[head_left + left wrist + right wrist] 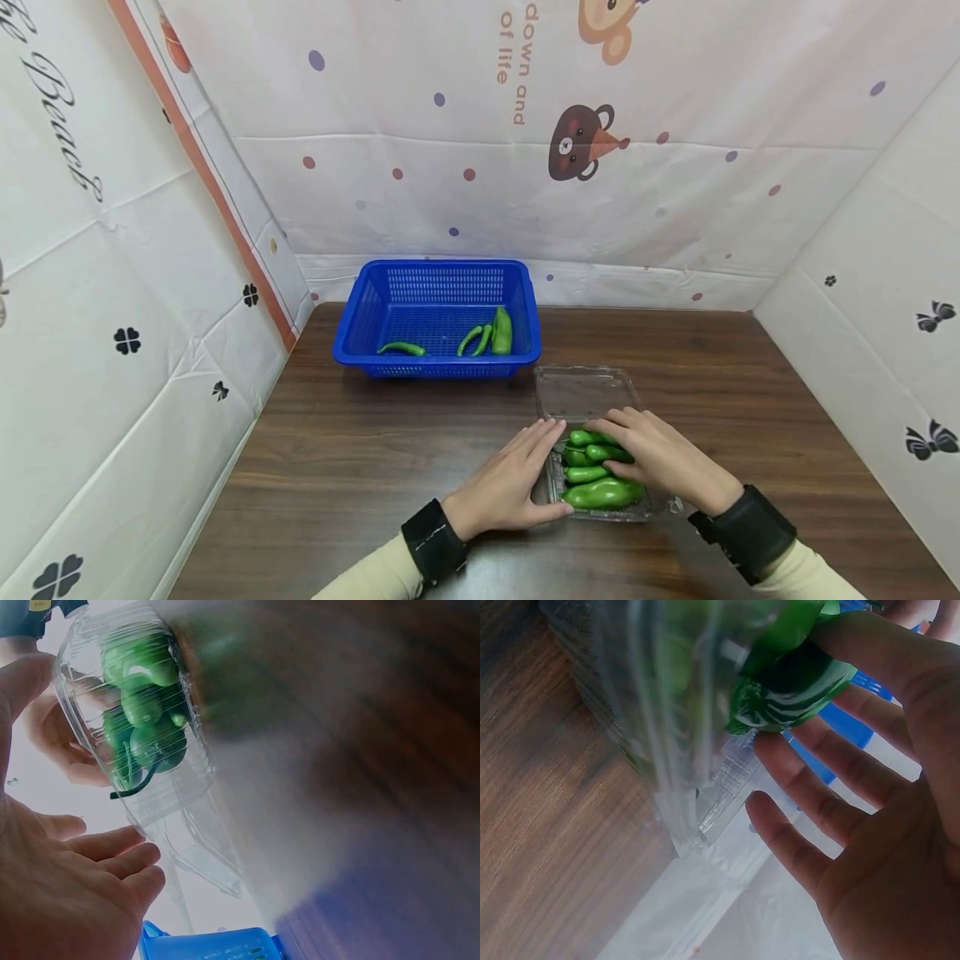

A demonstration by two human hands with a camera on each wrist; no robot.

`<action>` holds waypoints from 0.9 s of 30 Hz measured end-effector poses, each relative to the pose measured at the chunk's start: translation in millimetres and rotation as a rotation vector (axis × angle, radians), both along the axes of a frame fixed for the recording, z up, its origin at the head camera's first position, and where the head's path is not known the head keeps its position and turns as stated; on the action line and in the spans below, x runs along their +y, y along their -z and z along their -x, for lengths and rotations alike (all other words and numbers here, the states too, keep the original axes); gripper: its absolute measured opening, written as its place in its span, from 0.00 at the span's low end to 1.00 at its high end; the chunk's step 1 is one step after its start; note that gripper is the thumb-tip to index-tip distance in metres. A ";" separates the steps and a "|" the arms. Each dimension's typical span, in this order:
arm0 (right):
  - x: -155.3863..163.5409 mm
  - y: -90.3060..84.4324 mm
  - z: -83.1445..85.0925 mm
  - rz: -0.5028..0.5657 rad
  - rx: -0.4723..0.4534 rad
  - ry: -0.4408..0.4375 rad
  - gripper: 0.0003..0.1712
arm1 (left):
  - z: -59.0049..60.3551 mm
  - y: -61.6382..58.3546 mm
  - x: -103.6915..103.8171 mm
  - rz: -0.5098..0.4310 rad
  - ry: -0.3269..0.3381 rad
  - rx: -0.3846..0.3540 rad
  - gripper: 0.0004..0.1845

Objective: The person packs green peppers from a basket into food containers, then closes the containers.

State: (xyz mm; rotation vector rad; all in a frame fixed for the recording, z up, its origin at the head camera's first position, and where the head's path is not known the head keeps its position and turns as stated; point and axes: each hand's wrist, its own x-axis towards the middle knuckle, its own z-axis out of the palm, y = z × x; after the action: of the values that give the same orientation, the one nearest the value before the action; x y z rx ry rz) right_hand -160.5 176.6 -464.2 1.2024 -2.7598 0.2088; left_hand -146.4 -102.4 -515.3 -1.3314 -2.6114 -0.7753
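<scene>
A clear plastic clamshell (581, 392) lies open on the wooden table (375, 467), its lid folded back toward the wall. Its tray holds several green peppers (603, 493). My left hand (525, 479) rests flat against the tray's left side with its fingers straight. My right hand (645, 450) lies over the peppers from the right, fingers spread and touching them. In the left wrist view the peppers (142, 712) show through the clamshell (187, 840) beyond my open palm (75, 885). In the right wrist view straight fingers (817, 802) touch a pepper (795, 682).
A blue plastic basket (435, 268) stands at the back of the table, left of centre, with three green peppers (501, 329) inside. Patterned white sheets wall in the left, back and right sides. Bare tabletop stretches left of my hands.
</scene>
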 end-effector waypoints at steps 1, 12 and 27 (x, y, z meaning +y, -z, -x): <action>0.2 -0.2 0.0 0.001 0.000 -0.002 0.33 | 0.0 0.0 0.0 0.000 0.000 0.001 0.57; 1.6 -1.1 -0.6 0.005 -0.009 0.003 0.33 | 0.6 0.2 -0.6 0.009 0.007 -0.004 0.56; 0.9 -12.2 3.3 0.034 0.023 -0.019 0.31 | 2.2 0.0 -2.6 -0.012 0.015 -0.008 0.54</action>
State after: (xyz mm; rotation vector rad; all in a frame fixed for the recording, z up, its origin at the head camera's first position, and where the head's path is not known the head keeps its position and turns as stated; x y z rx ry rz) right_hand -163.8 177.5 -452.0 1.2153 -2.7150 0.2419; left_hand -148.6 -105.0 -515.2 -1.3498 -2.6011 -0.7983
